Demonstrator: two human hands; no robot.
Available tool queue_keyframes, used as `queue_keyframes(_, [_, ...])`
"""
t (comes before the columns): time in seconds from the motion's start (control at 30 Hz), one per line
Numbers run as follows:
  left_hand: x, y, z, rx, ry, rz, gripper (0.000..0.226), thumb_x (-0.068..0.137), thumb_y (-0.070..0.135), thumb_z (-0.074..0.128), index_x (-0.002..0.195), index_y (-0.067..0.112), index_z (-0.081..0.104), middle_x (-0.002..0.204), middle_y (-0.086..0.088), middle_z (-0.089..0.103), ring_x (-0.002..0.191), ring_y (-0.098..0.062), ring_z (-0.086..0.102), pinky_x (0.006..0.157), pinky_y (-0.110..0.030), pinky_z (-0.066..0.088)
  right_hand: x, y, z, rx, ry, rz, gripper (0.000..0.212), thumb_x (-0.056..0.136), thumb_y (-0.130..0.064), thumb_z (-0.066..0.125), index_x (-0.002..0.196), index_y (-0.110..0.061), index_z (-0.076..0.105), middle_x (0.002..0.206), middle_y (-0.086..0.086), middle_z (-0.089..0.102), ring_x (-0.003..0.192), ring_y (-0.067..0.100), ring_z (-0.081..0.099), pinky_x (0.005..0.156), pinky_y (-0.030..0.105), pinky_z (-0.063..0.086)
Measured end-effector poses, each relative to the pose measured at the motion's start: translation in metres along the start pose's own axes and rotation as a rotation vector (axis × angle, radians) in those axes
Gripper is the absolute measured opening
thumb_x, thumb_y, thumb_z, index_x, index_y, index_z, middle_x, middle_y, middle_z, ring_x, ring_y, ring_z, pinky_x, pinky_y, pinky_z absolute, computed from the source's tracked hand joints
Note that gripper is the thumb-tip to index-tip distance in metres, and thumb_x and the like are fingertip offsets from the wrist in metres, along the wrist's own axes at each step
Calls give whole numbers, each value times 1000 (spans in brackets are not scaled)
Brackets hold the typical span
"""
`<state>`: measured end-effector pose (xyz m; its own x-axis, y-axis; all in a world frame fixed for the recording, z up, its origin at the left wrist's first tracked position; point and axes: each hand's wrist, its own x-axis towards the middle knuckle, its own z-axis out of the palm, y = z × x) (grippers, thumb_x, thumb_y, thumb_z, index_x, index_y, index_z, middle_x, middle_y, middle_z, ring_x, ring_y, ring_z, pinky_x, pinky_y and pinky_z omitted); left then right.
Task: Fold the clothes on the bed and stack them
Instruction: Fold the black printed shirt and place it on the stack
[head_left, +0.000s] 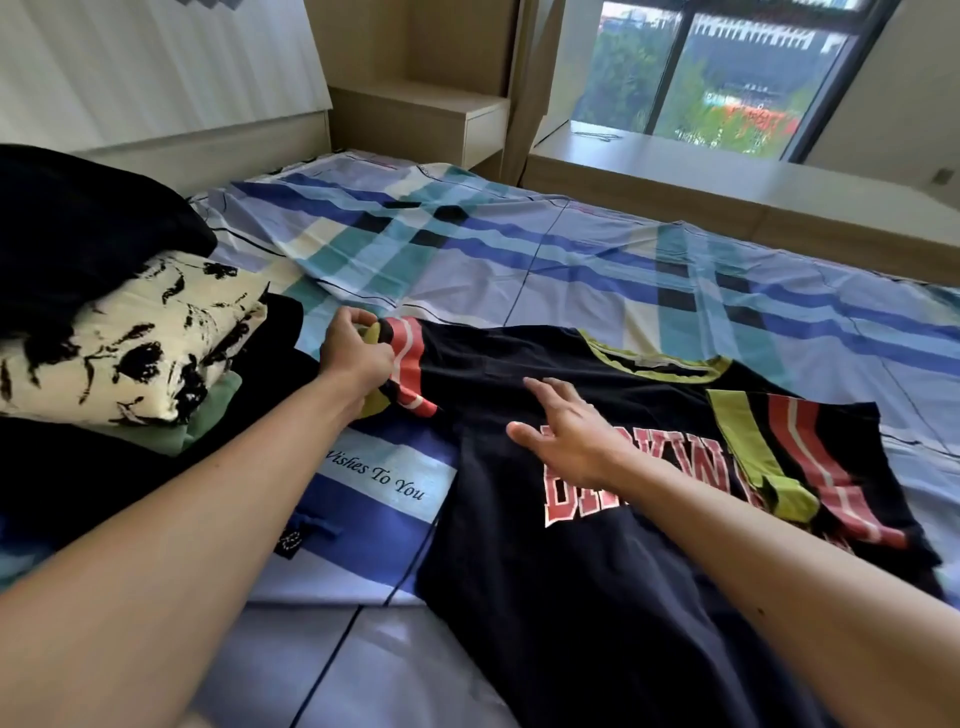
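Head view: left hand (358, 358) pinches the black shirt (571, 597) sleeve, right hand (566, 436) lies open on its chest.

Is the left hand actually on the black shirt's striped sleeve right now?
Touching. The head view shows the left hand pinching the striped sleeve of the black shirt, fingers curled round its edge.

Black T-shirt (597, 571) flat on plaid bedsheet (519, 260), left hand (358, 353) pinching its sleeve (410, 364), right hand (566, 431) spread on chest
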<state>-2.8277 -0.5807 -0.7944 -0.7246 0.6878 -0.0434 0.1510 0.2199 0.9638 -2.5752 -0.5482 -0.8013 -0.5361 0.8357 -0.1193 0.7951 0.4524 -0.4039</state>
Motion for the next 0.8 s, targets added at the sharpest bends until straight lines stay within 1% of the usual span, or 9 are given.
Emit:
queue_keyframes(0.1, [7, 2, -2, -137, -1, 11, 49, 73, -10, 64, 110, 19, 52, 109, -5, 57, 90, -19, 56, 65, -24, 46, 2, -6, 15, -83, -195, 22, 76, 97, -61, 44, 160, -29, 16, 168, 2, 5, 155, 19, 0, 124, 50, 1])
queue_keyframes(0.17, [11, 8, -1, -136, 12, 24, 50, 72, -8, 70, 114, 17, 56, 108, -6, 59, 89, -19, 58, 70, -25, 48, 3, -9, 20, -76, -212, 47, 78, 96, -64, 43, 160, -28, 16, 168, 3, 5, 155, 19, -1, 123, 52, -1])
queue_keyframes(0.23, [11, 19, 3, -101, 4, 53, 46, 74, -7, 70, 113, 16, 58, 110, -7, 62, 94, -21, 61, 74, -27, 50, 6, -12, 16, 59, -78, 26, 79, 95, -60, 50, 159, -26, 20, 165, 4, 18, 153, 21, 15, 124, 53, 6])
queue_keyframes(0.33, [1, 51, 12, -50, -122, 203, 44, 76, -5, 67, 111, 21, 60, 118, -9, 63, 103, -24, 64, 75, -27, 53, 8, -23, -1, 370, 124, -94, 83, 87, -47, 71, 155, -24, 29, 149, 4, 43, 136, 17, 45, 116, 38, 35])
queue_keyframes(0.43, [-25, 97, 21, -104, -551, 362, 47, 83, 7, 68, 126, 23, 58, 125, -6, 59, 109, -21, 62, 85, -29, 55, 8, -39, -22, 941, 116, -107, 65, 93, -33, 69, 149, -21, 39, 130, 2, 60, 107, 8, 63, 90, 26, 51])
queue_keyframes(0.53, [-48, 125, 28, -338, -977, 316, 38, 100, 10, 52, 136, 20, 53, 140, -5, 53, 120, -26, 63, 98, -41, 55, 10, -30, -46, 1371, 124, -63, 43, 88, -56, 60, 116, -24, 65, 105, 1, 73, 95, 16, 69, 96, 43, 51])
queue_keyframes(0.6, [-52, 123, 36, -242, -942, 366, 34, 102, 12, 48, 134, 22, 55, 142, -3, 51, 120, -24, 63, 98, -40, 55, 12, -7, -52, 1508, 146, 5, 58, 79, -64, 65, 110, -16, 67, 97, 7, 75, 96, 25, 71, 98, 50, 52])
queue_keyframes(0.7, [-50, 92, 53, 146, -817, 486, 33, 100, 11, 53, 132, 18, 58, 134, 1, 59, 121, -19, 59, 99, -32, 51, 14, 25, -42, 1304, 270, 356, 76, 60, -50, 85, 117, -4, 62, 83, 10, 68, 72, 26, 66, 73, 42, 57])
queue_keyframes(0.8, [-48, 53, 70, 538, -873, 562, 37, 96, 13, 61, 133, 12, 59, 132, -6, 61, 123, -22, 56, 105, -28, 42, 9, 51, -28, 1091, 319, 641, 38, 75, -15, 81, 105, -3, 62, 88, 14, 66, 69, 26, 65, 60, 34, 56])
